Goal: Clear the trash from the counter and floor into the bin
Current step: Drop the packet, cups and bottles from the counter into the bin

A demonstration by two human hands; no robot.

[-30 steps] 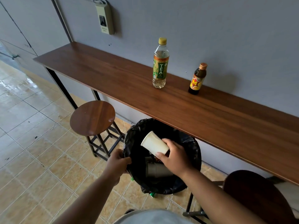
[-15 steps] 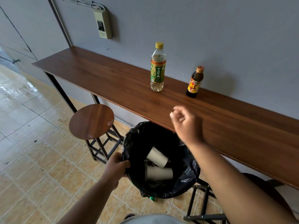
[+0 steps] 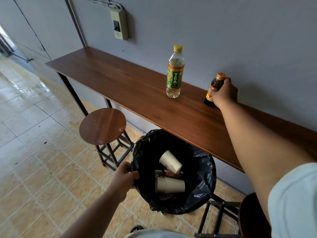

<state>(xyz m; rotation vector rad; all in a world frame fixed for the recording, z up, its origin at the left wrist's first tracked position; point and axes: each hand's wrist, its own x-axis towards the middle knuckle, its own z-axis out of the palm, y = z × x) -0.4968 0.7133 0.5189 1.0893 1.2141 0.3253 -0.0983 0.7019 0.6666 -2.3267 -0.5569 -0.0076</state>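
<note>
A bin lined with a black bag (image 3: 204, 170) stands on the floor under the wooden counter (image 3: 130, 88). Two white paper cups (image 3: 169, 161) and a wrapper lie inside it. My left hand (image 3: 124, 177) grips the bin's left rim. On the counter by the wall stands a small brown bottle (image 3: 211, 90) with a gold cap and a red-yellow label. My right hand (image 3: 223, 92) is wrapped around it from the right. A clear tea bottle (image 3: 175, 73) with a yellow cap stands upright to its left, untouched.
A round wooden stool (image 3: 103, 126) stands left of the bin, and a second stool (image 3: 248, 217) at the lower right under my arm. A switch box (image 3: 119, 24) hangs on the grey wall. The tiled floor (image 3: 34, 134) stretches away to the left.
My right hand let the paper cup drop into the bin, rose over the counter, and now closes around the small brown bottle. The left hand stays on the rim.
</note>
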